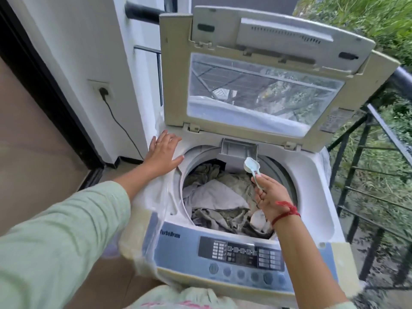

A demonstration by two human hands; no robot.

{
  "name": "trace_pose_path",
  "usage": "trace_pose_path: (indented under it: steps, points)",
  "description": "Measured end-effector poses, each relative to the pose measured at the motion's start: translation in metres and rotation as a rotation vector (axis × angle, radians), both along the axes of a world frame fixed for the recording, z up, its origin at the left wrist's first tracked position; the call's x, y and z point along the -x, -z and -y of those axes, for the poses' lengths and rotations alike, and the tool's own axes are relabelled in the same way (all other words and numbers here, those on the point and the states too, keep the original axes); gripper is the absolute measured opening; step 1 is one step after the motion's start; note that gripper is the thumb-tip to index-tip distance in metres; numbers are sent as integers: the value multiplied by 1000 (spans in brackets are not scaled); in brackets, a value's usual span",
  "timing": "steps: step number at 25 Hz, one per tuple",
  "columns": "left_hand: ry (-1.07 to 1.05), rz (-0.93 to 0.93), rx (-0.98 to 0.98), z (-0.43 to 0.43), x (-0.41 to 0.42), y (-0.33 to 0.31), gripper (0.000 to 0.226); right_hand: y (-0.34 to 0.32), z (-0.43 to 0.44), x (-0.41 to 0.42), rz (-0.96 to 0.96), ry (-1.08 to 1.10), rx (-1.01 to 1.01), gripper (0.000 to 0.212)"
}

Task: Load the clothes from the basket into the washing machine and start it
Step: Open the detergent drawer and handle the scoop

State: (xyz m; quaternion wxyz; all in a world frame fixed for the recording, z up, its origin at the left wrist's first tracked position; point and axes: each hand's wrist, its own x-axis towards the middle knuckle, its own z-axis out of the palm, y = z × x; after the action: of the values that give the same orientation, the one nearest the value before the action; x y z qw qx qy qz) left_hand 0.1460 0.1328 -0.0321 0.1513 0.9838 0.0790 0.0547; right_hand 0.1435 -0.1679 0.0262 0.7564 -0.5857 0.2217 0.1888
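Washing machine (312,197), lid (263,90) up; crumpled grey, perhaps olive clothes (218,197) inside.

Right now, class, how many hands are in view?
2. The left hand rests flat on the washing machine's left rim; the right hand holds a scoop above the clothes in the drum.

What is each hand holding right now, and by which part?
The right hand pinches a pale blue scoop by the lower end of its handle, bowl up. The left hand holds nothing; it rests flat on the washing machine.
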Motion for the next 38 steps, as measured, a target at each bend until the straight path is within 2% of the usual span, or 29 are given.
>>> trace_pose_path:
  steps: [5, 8, 12, 19, 27, 31, 33, 36, 38]
  points:
    - [9, -55, -21, 0, -23, 7, 59, 14, -19, -56, 86, -61, 221, 12]
    - [39, -111, -94, -2, -28, 13, 68, 26, -23, -79, 133, -77, 325, 8]
    - [62, -75, -65, -1, -27, 14, 83, 44, -28, -95, 210, -86, 497, 2]
    - [56, -31, -93, -1, -27, 17, 90, 56, -34, -102, 661, -271, 1051, 9]
    - [58, -41, -116, -2, -27, 17, 92, 58, -28, -106, 896, -414, 1316, 13]
    - [61, -46, -119, -2, -27, 17, 91, 57, -28, -105, 1075, -486, 1486, 7]
    - [64, -46, -116, -1, -27, 17, 91, 55, -27, -102, 1129, -510, 1554, 12]
    - [63, -47, -112, -2, -27, 17, 91, 54, -27, -100, 1152, -503, 1571, 17]
    - [63, -47, -121, -1, -27, 18, 91, 55, -24, -100, 1109, -466, 1523, 12]
